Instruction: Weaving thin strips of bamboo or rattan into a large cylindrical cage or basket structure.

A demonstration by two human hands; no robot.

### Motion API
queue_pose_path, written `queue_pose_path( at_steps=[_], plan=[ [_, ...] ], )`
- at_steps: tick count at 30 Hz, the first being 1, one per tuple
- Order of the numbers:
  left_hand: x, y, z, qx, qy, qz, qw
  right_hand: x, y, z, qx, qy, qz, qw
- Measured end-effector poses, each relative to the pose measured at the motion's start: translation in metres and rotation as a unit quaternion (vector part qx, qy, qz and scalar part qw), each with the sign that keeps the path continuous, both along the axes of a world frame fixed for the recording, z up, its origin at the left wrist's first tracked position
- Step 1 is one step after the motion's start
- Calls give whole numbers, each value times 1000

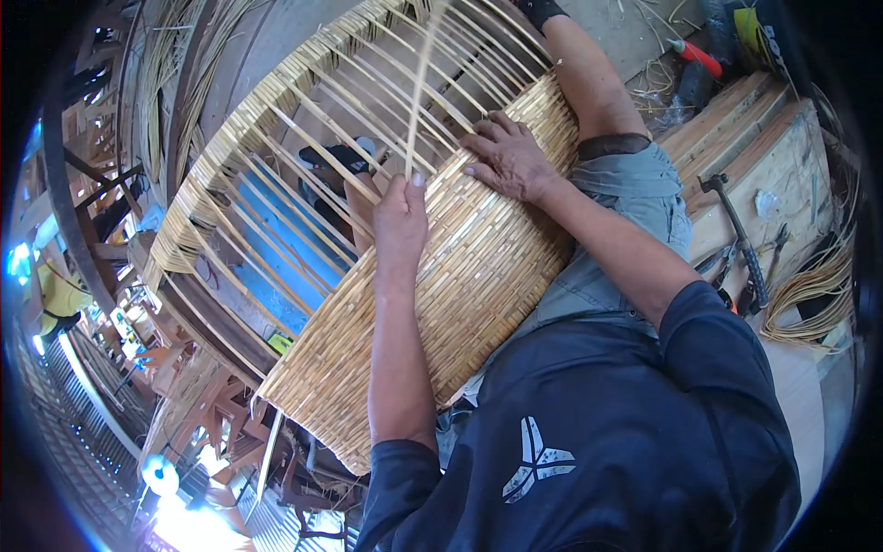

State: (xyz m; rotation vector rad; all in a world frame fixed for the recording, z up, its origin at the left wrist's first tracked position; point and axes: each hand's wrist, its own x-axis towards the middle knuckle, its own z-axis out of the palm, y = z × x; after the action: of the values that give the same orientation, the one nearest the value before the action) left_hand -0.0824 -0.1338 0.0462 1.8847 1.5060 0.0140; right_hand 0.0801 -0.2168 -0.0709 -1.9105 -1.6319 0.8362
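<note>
A curved wicker piece (478, 267) of tan strands lies across my lap, tightly woven on the near side. Bare stakes (303, 152) run from its woven edge to a wrapped far rim (235, 129). My left hand (402, 216) is closed in a pinch at that edge, holding a long thin rattan strand (423, 74) that rises upward, blurred by motion. To its right, my right hand (510, 158) grips the woven edge, with bent fingers over it among the stakes and the thumb on the weave.
On the wooden boards (791, 156) at right lie a hammer (740, 235) and other tools. Beside them sits a coil of strands (814, 294). A red-handled tool (696, 58) lies at the upper right. Through the stakes show a blue surface (276, 239) and a dark footwear-like item (336, 161).
</note>
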Motion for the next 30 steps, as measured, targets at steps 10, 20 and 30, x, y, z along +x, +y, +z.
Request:
queue_pose_path(
  at_steps=[10, 20, 30],
  plan=[
    [-7, -10, -18, 88, -20, -62, 994, 60, 27, 108, 71, 678, -314, 661],
    [37, -48, -32, 148, -87, -167, 971, 380, -91, 279, 362, 331, -406, 771],
    [51, -38, 58, 217, -123, -216, 944, 166, 76, 257, 239, -93, 116, 960]
  ],
)
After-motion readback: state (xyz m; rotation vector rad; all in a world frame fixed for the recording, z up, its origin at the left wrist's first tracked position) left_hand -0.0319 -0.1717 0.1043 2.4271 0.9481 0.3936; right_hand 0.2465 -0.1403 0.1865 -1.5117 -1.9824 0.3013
